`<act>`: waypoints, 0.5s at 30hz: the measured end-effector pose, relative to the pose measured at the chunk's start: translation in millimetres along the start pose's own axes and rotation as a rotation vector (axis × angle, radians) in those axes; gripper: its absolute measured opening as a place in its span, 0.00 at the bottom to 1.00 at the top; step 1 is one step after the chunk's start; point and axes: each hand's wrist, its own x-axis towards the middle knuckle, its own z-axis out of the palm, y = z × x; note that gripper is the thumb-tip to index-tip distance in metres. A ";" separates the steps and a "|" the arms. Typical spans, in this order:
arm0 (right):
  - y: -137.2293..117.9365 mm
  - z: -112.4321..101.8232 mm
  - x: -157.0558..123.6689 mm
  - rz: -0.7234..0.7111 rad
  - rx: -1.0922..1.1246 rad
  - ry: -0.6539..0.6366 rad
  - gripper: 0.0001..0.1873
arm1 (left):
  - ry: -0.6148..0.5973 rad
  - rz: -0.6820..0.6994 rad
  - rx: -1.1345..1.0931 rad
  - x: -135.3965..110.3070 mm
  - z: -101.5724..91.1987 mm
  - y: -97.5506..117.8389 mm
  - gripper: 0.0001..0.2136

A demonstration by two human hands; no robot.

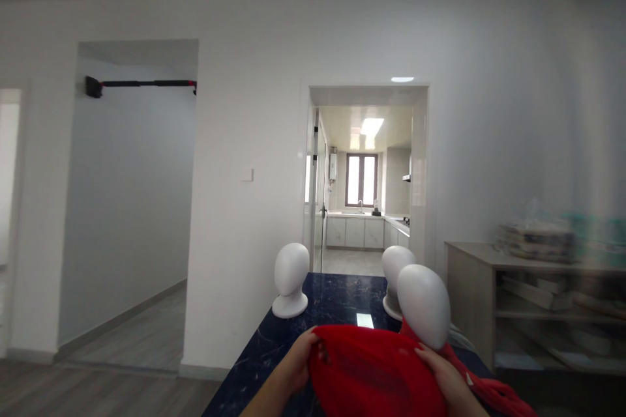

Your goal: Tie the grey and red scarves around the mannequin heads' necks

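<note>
A piece of red fabric is stretched between my two hands at the bottom of the view; its exact kind is unclear. My left hand pinches its upper left edge. On the upper right edge, my right hand grips it with the thumb on top. Just beyond my right hand stands a white mannequin head, its base hidden. More red fabric lies to the right of that hand. A second mannequin head stands behind the nearer one, partly covered by it. The third mannequin head is at the table's left edge.
The dark blue marbled table runs away from me towards a doorway into a kitchen. At right, a wooden shelf unit carries a blurred bundle and other items. A white wall stands to the left.
</note>
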 end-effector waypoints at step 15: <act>-76.3 -79.0 -22.5 -0.279 -0.779 -0.205 0.21 | -0.245 0.398 1.428 -47.9 9.0 129.7 0.05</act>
